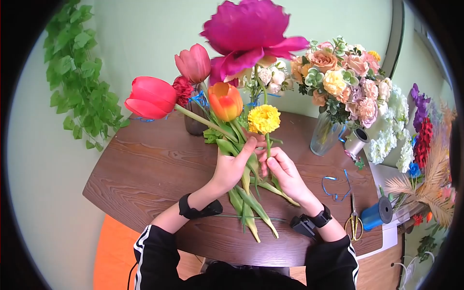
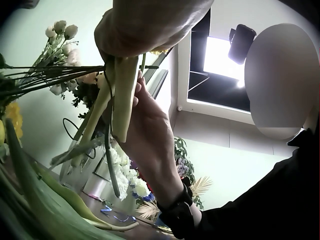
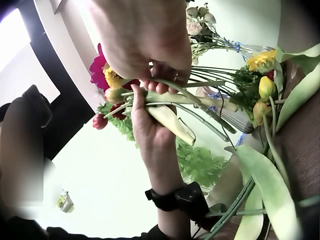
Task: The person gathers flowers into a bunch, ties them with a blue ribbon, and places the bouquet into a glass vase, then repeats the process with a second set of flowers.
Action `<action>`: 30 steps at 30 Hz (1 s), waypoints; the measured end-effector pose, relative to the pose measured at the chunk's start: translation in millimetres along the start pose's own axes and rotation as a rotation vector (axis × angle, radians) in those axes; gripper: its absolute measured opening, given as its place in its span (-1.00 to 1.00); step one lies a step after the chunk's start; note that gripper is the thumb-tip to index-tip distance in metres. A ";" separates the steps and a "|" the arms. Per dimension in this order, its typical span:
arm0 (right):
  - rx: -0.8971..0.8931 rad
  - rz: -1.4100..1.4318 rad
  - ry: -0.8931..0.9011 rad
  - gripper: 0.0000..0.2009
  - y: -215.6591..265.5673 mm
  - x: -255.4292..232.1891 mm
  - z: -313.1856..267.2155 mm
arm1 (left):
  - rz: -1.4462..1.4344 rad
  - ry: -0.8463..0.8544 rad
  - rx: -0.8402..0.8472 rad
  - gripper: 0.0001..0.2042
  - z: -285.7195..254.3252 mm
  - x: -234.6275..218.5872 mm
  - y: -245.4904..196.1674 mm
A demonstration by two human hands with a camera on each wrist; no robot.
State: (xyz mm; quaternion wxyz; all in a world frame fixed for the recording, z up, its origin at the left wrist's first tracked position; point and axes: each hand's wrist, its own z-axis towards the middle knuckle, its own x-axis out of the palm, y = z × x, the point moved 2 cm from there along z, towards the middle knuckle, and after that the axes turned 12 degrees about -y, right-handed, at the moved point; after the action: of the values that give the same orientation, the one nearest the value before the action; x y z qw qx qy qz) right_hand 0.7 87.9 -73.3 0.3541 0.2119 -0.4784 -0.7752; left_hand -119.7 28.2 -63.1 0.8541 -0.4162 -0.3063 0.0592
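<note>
My left hand [image 1: 231, 170] grips a bunch of flower stems above the table. From it rise a red tulip [image 1: 151, 97], a pink tulip [image 1: 193, 64], an orange tulip [image 1: 225, 102] and a dark red carnation [image 1: 182, 90]. A large magenta peony [image 1: 246, 29] towers over the bunch. Close beside it, my right hand [image 1: 286, 175] pinches the stem of a ruffled yellow flower [image 1: 264, 119] with thumb and fingers. Pale cut stem ends [image 3: 172, 125] stick out below the left hand in the right wrist view. Leafy green stems [image 1: 247, 212] lie on the table beneath both hands.
A glass vase [image 1: 325, 135] of pastel flowers stands at the back right, with a dark vase [image 1: 194, 121] behind the bunch. Gold-handled scissors [image 1: 354, 223], a blue ribbon spool [image 1: 376, 213], a silver spool [image 1: 356, 141] and loose blue ribbon [image 1: 335, 197] lie along the table's right side.
</note>
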 end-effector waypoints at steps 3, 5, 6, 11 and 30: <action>-0.038 -0.217 -0.026 -0.82 -3.7 -2.9 1.5 | -0.011 0.010 -0.047 -0.77 -0.5 -2.9 1.9; -0.084 -0.342 -0.051 -0.84 -1.9 -1.7 1.4 | -0.003 0.002 -0.039 -0.78 -0.5 -2.4 1.6; -0.109 -0.386 -0.066 -0.84 -0.2 -0.8 0.8 | 0.010 -0.007 -0.048 -0.80 -0.5 -2.3 2.2; -0.272 -0.646 -0.106 -0.83 2.5 0.0 -1.6 | 0.084 -0.034 -0.008 -0.85 0.0 -3.9 10.3; 0.000 -1.100 0.292 -0.79 30.1 -17.0 -5.8 | -0.062 -0.056 -0.128 -0.89 0.6 0.1 6.9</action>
State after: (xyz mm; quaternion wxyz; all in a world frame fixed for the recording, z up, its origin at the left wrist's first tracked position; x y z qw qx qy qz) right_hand 26.2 88.5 -49.4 -0.0392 0.5349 -0.2438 -0.8081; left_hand -118.9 33.1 -68.0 0.8182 -0.4585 -0.3460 0.0249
